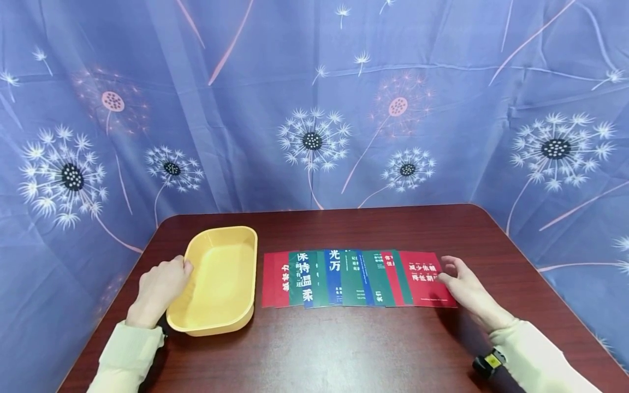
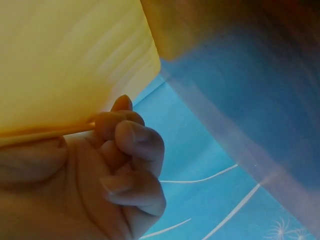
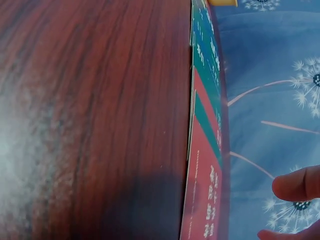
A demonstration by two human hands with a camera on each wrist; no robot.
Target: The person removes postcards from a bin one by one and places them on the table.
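Note:
A yellow plastic tray [image 1: 218, 326] stands at the left of the table, and my left hand [image 1: 162, 284] pinches its left rim between thumb and curled fingers. In the left wrist view the tray wall [image 2: 65, 60] rises beside that hand [image 2: 120, 165]. To the tray's right runs a row of overlapping red, green and blue cards with white lettering. A red card [image 1: 427, 284] lies at the row's right end. At its right edge is my right hand [image 1: 467, 289], thumb and fingers apart. The right wrist view shows only that hand's fingertips [image 3: 295, 185].
The row continues leftward through green cards [image 1: 354, 284] to another red card [image 1: 269, 281] near the tray. Everything lies on a dark red-brown wooden table [image 1: 314, 349]. A blue curtain [image 1: 255, 109] with dandelion prints hangs behind and around it.

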